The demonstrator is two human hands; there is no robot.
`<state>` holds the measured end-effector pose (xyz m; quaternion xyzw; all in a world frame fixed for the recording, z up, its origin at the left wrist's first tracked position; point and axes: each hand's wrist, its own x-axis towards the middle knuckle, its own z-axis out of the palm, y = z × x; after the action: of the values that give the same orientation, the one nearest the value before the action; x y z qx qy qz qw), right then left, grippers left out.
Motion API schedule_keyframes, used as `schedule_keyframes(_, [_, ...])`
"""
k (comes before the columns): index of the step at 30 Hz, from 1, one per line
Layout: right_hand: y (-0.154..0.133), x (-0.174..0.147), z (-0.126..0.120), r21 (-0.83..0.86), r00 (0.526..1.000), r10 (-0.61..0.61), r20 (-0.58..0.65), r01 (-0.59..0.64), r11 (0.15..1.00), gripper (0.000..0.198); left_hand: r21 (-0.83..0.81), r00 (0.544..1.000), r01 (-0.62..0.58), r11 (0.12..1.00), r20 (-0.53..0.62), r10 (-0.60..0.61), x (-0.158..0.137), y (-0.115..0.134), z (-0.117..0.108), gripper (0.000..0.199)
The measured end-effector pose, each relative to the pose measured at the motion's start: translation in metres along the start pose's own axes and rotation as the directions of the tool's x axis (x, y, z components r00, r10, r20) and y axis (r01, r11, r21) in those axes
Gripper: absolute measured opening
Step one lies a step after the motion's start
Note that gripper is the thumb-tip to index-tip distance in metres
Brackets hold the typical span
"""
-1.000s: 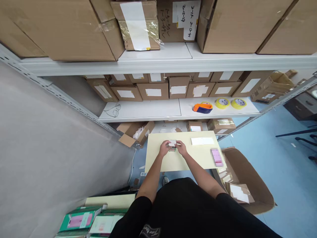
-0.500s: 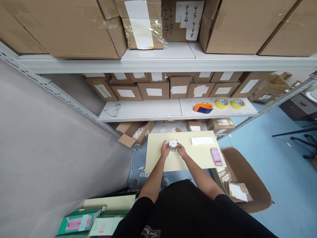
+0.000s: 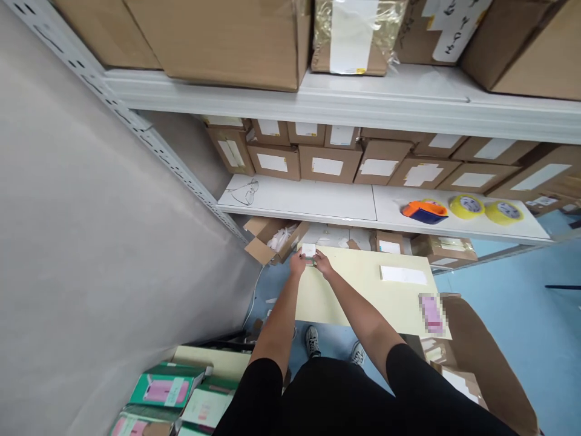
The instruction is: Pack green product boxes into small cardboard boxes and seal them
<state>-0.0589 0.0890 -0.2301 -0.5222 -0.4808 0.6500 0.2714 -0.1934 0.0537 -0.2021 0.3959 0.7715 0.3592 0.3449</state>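
A plain grey wall (image 3: pixel 113 242) fills the left of the room, and a blue floor (image 3: pixel 544 309) spreads off to the right. A white metal rack (image 3: pixel 318 104) spans the view, loaded with brown cartons (image 3: pixel 327 178), the middle rows bearing white labels. The pale yellow desk (image 3: pixel 354 303) sits low in front of it, its smooth top mostly bare. At its right end stands a big carton (image 3: pixel 494 357) with its top open and packages inside; green boxes (image 3: pixel 161 387) printed with pink are piled at lower left, near the wall. On the desk's far right part lies a long white stack (image 3: pixel 403 275), and close to the right edge a pink item (image 3: pixel 432 313) (blurred into blocks, so hard to name). The rack's middle shelf carries an orange and blue tape dispenser (image 3: pixel 425 212), two yellow tape rolls (image 3: pixel 466 206) and a pair of glasses (image 3: pixel 248 192). Smallest is a white-topped piece (image 3: pixel 308 249) at the desk's far left corner: the left grip (image 3: pixel 297 264) and right grip (image 3: pixel 322 264) clasp it from both sides. Whether it touches the desk, I cannot tell.
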Motion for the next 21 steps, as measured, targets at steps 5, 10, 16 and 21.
schedule_keyframes(5, [-0.006, 0.007, 0.015, -0.174, 1.0, -0.007, -0.014, 0.004, 0.985, 0.058, 0.027, 1.0, -0.022, 0.999, -0.009, 0.022, 0.009, -0.006, -0.01, 0.043])
schedule_keyframes(10, [-0.019, -0.01, -0.014, -0.353, 0.993, -0.017, -0.116, -0.025, 0.935, 0.06, 0.099, 0.978, -0.139, 0.985, -0.143, 0.153, -0.005, 0.002, -0.018, 0.056])
schedule_keyframes(16, [-0.043, -0.059, -0.088, -0.48, 0.913, -0.359, -0.196, 0.23, 0.846, 0.053, 0.039, 0.898, -0.414, 0.91, -0.145, 0.415, -0.025, 0.048, 0.006, 0.052])
schedule_keyframes(21, [-0.056, -0.109, -0.176, -0.534, 0.82, -0.487, -0.301, 0.278, 0.798, 0.049, -0.08, 0.86, -0.509, 0.857, -0.006, 0.51, -0.052, 0.111, 0.065, 0.047])
